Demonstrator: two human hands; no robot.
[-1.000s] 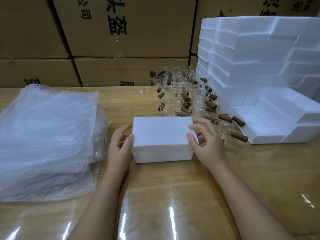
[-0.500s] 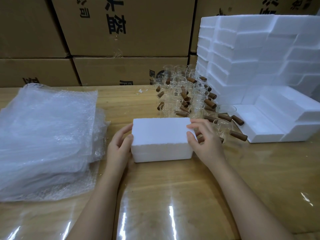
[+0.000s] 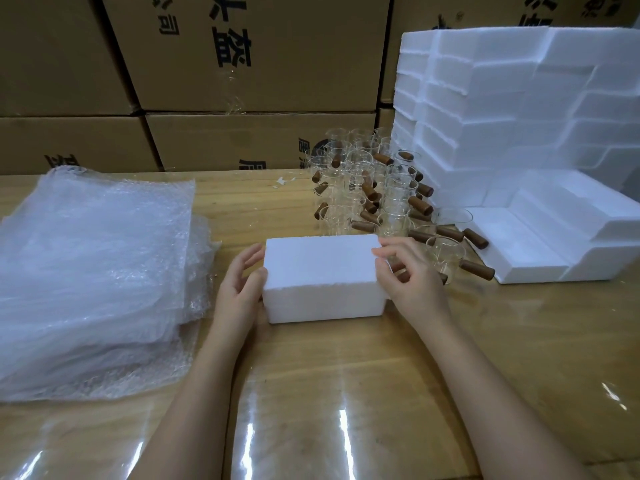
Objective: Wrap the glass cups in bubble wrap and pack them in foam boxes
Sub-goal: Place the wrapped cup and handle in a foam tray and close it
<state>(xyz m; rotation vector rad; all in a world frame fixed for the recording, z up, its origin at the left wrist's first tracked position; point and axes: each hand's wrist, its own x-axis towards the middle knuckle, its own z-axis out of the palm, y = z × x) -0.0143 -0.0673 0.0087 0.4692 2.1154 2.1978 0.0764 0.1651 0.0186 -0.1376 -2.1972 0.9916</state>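
Observation:
A closed white foam box (image 3: 320, 271) lies on the wooden table (image 3: 346, 375) in front of me. My left hand (image 3: 239, 289) grips its left end, thumb on the front corner and fingers behind. My right hand (image 3: 408, 278) holds the right end, fingertips pinching the top right corner. Behind the box stand several glass cups with brown wooden handles (image 3: 367, 188). A thick stack of bubble wrap sheets (image 3: 93, 271) lies to the left. What the box contains is hidden.
A tall stack of white foam boxes (image 3: 519, 116) fills the right side, with lower foam pieces (image 3: 540, 244) in front of it. Brown cardboard cartons (image 3: 242, 64) form a wall behind the table. The near table surface is glossy.
The hands and the foam box stay in nearly the same place. My right fingertips have shifted slightly on the top right corner.

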